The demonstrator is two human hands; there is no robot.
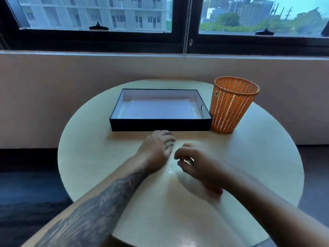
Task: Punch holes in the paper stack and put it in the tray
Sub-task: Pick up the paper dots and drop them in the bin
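Head view looks down on a round, pale wooden table set against a wall below a window. A black tray with a white inside stands at the far middle of the table. The paper lies flat on the tray's floor, and a small dark mark shows near its right edge. An orange mesh basket stands upright just right of the tray, touching its front right corner.

Both hands are over the table in front of the tray. The left hand, on a tattooed forearm, is palm down with loosely bent fingers close to the tray's front wall, and it holds nothing. The right hand is blurred. Its fingers are curled and something small glints by the fingertips, but I cannot tell whether it grasps anything. A small red thing shows under the right wrist, too smeared to name.
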